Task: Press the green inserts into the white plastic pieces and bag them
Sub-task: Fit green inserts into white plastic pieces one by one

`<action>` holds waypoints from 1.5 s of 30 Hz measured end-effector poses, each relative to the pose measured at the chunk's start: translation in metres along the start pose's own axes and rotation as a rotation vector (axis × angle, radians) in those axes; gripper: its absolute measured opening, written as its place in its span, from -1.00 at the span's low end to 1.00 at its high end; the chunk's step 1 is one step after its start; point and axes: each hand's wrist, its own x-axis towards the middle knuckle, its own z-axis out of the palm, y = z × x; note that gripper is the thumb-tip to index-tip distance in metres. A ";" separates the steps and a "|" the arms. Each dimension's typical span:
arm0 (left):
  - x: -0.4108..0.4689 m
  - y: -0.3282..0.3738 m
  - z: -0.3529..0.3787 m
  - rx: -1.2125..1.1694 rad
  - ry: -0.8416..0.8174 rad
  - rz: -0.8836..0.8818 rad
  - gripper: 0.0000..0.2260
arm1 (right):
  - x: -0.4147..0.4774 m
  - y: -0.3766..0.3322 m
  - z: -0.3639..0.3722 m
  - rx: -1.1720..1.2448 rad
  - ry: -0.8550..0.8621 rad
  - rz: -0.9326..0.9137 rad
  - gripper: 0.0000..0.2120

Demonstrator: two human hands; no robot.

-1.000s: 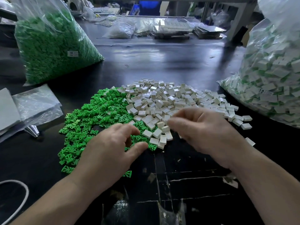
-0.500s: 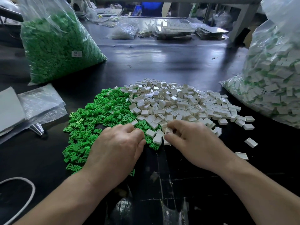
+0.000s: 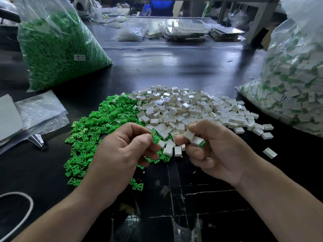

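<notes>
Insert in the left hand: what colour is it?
The insert is green, clearest in the head view.

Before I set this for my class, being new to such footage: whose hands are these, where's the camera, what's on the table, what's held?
No machine: a person works bare-handed, filmed by a head-worn camera looking down. On the table lie a pile of green inserts and a pile of white pieces. A bag of inserts stands left; a bag of finished pieces right. The left hand pinches one green insert; the right hand pinches a white piece and holds an assembled piece.
</notes>
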 end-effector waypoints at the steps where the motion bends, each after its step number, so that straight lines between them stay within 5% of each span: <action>1: 0.000 0.000 0.000 -0.050 -0.018 -0.017 -0.86 | -0.001 -0.001 0.000 0.024 -0.017 0.003 -0.83; 10: 0.001 0.001 0.002 -0.328 -0.047 -0.115 -0.83 | -0.004 0.005 0.009 -0.151 -0.054 -0.010 -0.79; 24: -0.001 -0.001 0.006 -0.304 -0.049 -0.072 -0.87 | -0.001 0.013 0.014 -0.088 -0.030 -0.007 -0.84; 31: -0.002 -0.003 0.004 -0.192 -0.045 -0.040 -0.88 | -0.003 0.015 0.013 -0.278 -0.042 -0.078 -0.97; 45: -0.003 -0.005 0.005 -0.160 -0.079 0.011 -0.89 | -0.006 0.017 0.014 -0.491 -0.048 -0.220 -0.87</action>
